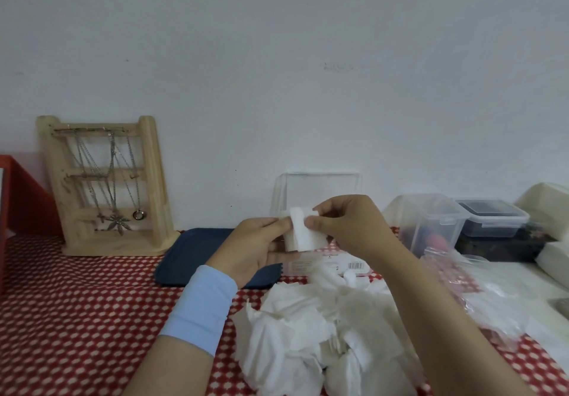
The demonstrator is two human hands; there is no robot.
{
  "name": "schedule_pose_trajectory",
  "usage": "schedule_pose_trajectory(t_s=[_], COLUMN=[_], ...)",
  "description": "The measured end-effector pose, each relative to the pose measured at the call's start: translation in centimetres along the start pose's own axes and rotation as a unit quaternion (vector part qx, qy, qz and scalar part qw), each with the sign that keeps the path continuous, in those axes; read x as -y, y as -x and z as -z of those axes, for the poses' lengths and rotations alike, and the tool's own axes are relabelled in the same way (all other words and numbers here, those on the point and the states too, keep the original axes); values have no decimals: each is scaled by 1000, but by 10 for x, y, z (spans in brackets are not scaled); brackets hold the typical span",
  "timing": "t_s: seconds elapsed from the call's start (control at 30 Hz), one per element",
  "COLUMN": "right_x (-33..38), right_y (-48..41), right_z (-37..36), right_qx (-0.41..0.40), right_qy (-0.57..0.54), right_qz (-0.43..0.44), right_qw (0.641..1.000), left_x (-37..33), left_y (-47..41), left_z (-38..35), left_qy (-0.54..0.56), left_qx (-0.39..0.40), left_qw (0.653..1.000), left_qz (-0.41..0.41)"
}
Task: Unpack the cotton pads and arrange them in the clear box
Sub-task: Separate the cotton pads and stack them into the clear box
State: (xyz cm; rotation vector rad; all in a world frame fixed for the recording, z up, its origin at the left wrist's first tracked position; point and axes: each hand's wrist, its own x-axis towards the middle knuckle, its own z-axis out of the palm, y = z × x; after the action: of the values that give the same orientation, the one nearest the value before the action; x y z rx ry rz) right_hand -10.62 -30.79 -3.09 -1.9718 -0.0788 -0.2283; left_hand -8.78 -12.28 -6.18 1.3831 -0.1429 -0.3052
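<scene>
Near edge, 6 o'clock: a loose heap of white square cotton pads (311, 337) lies unpacked on the red-and-white dotted table (77, 297), crumpled clear wrapper (480, 291) at 3 o'clock of it, so most sorting looks undone. Above the heap, left hand (258, 245) and right hand (348, 226) each keep a closed grip on one small stack of pads (303, 229), squaring it. Behind at 12 o'clock the clear plastic box (320, 192) stands with lid up; contents hidden.

left hand (255, 249): light-blue wristband (200, 306), smooth, wide | right hand (348, 226): bare, no sleeve
</scene>
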Motion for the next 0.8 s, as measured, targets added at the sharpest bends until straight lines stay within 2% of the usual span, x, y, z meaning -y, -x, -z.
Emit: schedule_pose_trajectory(t_s=[0.13,0.2,0.3,0.47,0.63,0.73,0.8], right_x=[-3,-2,0,0,1,6,7], right_y=[-2,0,1,0,0,3,5], right_z=[1,2,2,0,0,4,4], right_qx=[-10,-1,-42,-80,-105,-62,-18], right_qy=[73,75,72,103,79,-8,-26], right_qz=[2,-15,-23,-15,1,5,-4], right_qw=[997,997,996,991,991,998,999], left_x=[0,-1,-3,0,2,2,0], left_y=[1,3,4,2,-1,-1,0], left_z=[-1,0,1,0,3,4,2], left_qy=[19,27,10,30,20,14,10], left_qx=[9,39,69,53,18,11,28], left_qw=[1000,999,997,998,1000,1000,999], left_qz=[-3,-10,-20,-10,5,9,14])
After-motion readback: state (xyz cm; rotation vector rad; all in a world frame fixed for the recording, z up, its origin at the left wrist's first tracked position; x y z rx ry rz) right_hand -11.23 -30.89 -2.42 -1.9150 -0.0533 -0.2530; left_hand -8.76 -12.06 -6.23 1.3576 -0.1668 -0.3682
